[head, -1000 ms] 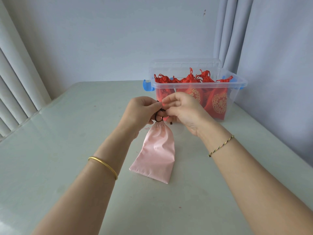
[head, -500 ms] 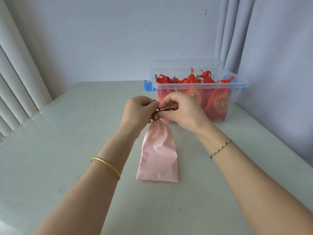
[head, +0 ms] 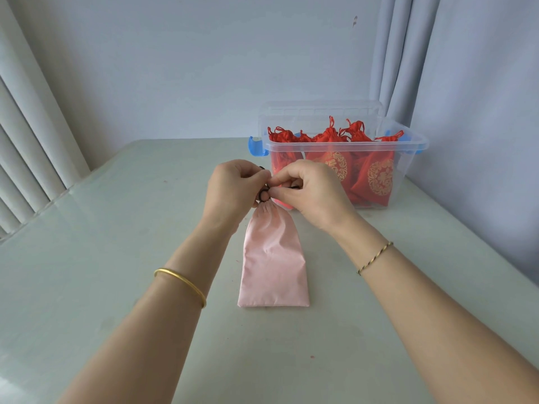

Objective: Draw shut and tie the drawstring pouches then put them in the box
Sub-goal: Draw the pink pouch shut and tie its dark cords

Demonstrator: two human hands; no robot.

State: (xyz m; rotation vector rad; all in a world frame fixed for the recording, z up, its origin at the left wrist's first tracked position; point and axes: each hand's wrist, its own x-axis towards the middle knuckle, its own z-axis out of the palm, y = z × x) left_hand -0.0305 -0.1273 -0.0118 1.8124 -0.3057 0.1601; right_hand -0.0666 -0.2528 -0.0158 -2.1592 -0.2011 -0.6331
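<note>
Swung round since the earlier frames, the pale pink satin drawstring pouch [head: 274, 258] now lies straight on the pale green glossy table [head: 102, 258], with its bottom hem toward the near edge and its gathered neck toward the far edge. I judge the neck already drawn shut and the knot under way, not yet finished. My left hand [head: 233, 188] has its fingers curled, pinching the thin dark cord [head: 261, 196] at the neck. My right hand [head: 309, 193] pinches the same cord between thumb and forefinger, and the two hands touch.

Left to do, by my judgement: finish the tie, then move this pouch into the clear plastic box with blue latches [head: 344, 147] near the far right corner.

Count: one pink pouch on the table and one box. The red satin pouches [head: 379, 177] inside it show at least five tied tops, the exact number hidden, and two show gold medallions.
</note>
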